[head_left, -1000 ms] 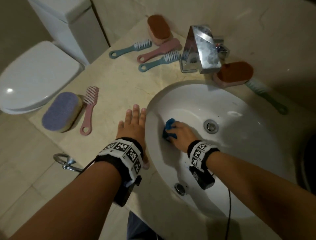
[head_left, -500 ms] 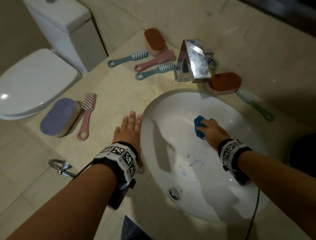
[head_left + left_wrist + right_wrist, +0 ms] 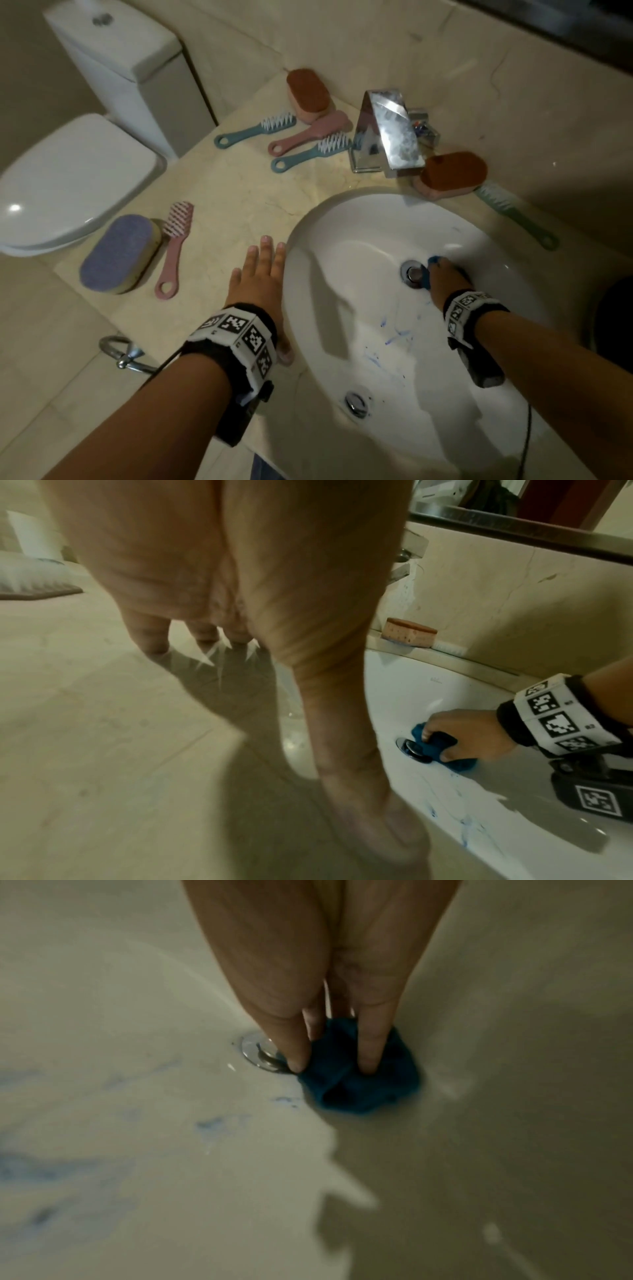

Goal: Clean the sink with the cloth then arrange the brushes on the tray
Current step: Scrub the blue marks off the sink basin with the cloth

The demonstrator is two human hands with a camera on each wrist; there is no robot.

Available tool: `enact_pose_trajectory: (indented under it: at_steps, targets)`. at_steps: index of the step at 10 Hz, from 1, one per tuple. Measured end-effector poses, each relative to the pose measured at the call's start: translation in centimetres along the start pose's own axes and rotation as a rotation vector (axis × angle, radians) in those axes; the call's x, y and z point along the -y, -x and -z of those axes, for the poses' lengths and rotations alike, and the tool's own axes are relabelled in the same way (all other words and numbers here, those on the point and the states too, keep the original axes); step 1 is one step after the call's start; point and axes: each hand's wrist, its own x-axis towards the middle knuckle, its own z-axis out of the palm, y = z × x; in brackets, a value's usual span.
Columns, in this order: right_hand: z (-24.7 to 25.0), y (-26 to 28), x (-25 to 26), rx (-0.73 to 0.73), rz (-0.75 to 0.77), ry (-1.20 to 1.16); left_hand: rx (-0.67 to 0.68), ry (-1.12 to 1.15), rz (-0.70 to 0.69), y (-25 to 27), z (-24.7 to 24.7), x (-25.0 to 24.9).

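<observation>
Low in the frame, blue marks [image 3: 394, 337] lay on the white sink [image 3: 342, 219], toward the bottom from the cloth. The left hand [image 3: 258, 277] was flat and spread on the counter [image 3: 219, 192], just beside the sink rim. The right hand [image 3: 445, 277] was bunched tight on the blue cloth [image 3: 435, 746], which touched the drain [image 3: 412, 272]. It was the nearer hand to the marks, with open bowl to wipe. Higher up, brushes [image 3: 255, 130] lay by the tap [image 3: 390, 137]. I saw no tray.
</observation>
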Motion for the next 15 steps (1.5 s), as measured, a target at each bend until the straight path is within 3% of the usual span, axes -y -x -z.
enact_pose_trajectory:
  at_steps: [1,2,4,6,8,9,10,11,12,14,15]
  targets:
    - [0.0,0.4,1.0,-0.036,0.010,-0.023,-0.005,0.019,-0.011,-0.1,-0.1,0.3]
    - [0.7,2.1,1.1,0.105,-0.005,-0.059,-0.015,0.015,-0.020,0.2,0.0,0.4]
    - [-0.9,6.5,1.8,0.180,0.210,-0.198,-0.015,0.010,-0.022,0.4,0.1,0.3]
    - [1.8,2.8,3.2,-0.085,0.196,-0.339,-0.022,0.019,-0.008,0.0,-0.4,0.4]
    - [-1.2,2.9,4.6,-0.006,0.323,-0.197,-0.036,0.019,-0.017,0.1,-0.3,0.3]
    - [-0.2,3.1,4.4,0.064,0.311,-0.406,-0.035,0.015,-0.013,0.2,0.0,0.1]
    - [0.9,2.6,4.5,0.042,0.110,-0.535,-0.030,-0.001,-0.008,0.1,-0.2,0.2]
    - [0.3,4.1,6.0,0.019,0.194,-0.505,-0.027,-0.015,-0.014,0.2,-0.1,0.1]
    - [0.0,6.0,7.2,0.172,0.286,-0.619,-0.034,0.003,-0.009,0.2,-0.1,0.2]
    - [1.9,2.7,7.2,-0.012,0.208,-0.541,-0.039,0.025,-0.021,0.0,-0.4,0.4]
    - [0.8,4.0,7.4,0.058,0.320,-0.460,-0.035,0.024,-0.024,0.2,-0.3,0.4]
